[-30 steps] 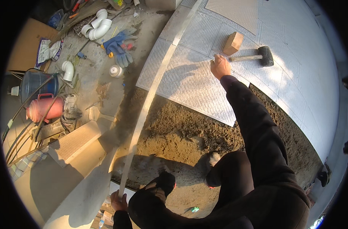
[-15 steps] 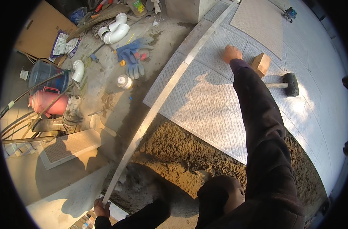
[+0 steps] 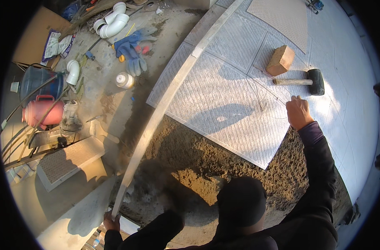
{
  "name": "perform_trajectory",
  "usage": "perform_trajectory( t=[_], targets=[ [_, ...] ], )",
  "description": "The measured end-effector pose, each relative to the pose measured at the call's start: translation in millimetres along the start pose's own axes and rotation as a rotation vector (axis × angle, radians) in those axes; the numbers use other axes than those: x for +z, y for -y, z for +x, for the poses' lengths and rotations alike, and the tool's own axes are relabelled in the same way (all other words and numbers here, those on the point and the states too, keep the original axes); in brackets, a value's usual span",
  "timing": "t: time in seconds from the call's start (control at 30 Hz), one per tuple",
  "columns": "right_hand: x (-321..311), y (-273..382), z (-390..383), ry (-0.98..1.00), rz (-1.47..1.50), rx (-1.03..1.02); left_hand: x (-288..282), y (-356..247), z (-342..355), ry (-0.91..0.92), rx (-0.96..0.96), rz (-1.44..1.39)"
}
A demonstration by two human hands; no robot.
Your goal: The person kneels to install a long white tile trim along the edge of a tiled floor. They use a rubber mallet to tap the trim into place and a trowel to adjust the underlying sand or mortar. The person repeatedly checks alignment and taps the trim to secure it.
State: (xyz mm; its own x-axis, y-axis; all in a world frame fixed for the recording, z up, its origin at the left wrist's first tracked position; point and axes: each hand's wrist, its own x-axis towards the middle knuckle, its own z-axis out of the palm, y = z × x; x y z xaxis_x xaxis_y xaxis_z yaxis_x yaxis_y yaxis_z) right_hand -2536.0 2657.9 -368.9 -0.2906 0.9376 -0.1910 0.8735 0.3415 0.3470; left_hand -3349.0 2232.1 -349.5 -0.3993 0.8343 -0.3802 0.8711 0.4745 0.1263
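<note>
My left hand (image 3: 110, 220) grips the near end of a long pale straightedge (image 3: 165, 104). The bar runs away from me along the left edge of a large grey ribbed tile (image 3: 223, 108). The tile lies on a bed of damp sand (image 3: 190, 158). My right hand (image 3: 299, 111) rests as a closed fist on the tile's right side, near its edge. I see nothing held in it. Just beyond that hand lies a black-headed rubber mallet (image 3: 315, 81) with a wooden handle. A tan brick (image 3: 280, 60) sits beside the mallet. My dark knee (image 3: 240, 200) hangs over the sand.
Left of the straightedge, the dusty ground carries blue gloves (image 3: 131, 48), white pipe fittings (image 3: 112, 21), a small white bottle (image 3: 124, 80), a red canister (image 3: 42, 113), a blue bucket (image 3: 40, 79) and a loose tile (image 3: 69, 158). Laid pale tiles (image 3: 348, 50) stretch to the right.
My right hand has come back from beside the brick to the tile's near right side. My left hand still holds the straightedge. My view has shifted over the tile.
</note>
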Motion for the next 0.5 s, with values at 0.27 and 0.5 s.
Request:
perform_trajectory(
  t=[0.27, 0.5],
  targets=[
    [-67.8, 90.2, 58.5, -0.376, 0.332, -0.153, 59.9, 13.9, 21.3, 0.066, -0.093, 0.061],
    [-145.6, 228.2, 85.5, -0.723, 0.718, -0.519, 79.1, 29.3, 36.5, 0.035, -0.081, 0.074]
  ],
)
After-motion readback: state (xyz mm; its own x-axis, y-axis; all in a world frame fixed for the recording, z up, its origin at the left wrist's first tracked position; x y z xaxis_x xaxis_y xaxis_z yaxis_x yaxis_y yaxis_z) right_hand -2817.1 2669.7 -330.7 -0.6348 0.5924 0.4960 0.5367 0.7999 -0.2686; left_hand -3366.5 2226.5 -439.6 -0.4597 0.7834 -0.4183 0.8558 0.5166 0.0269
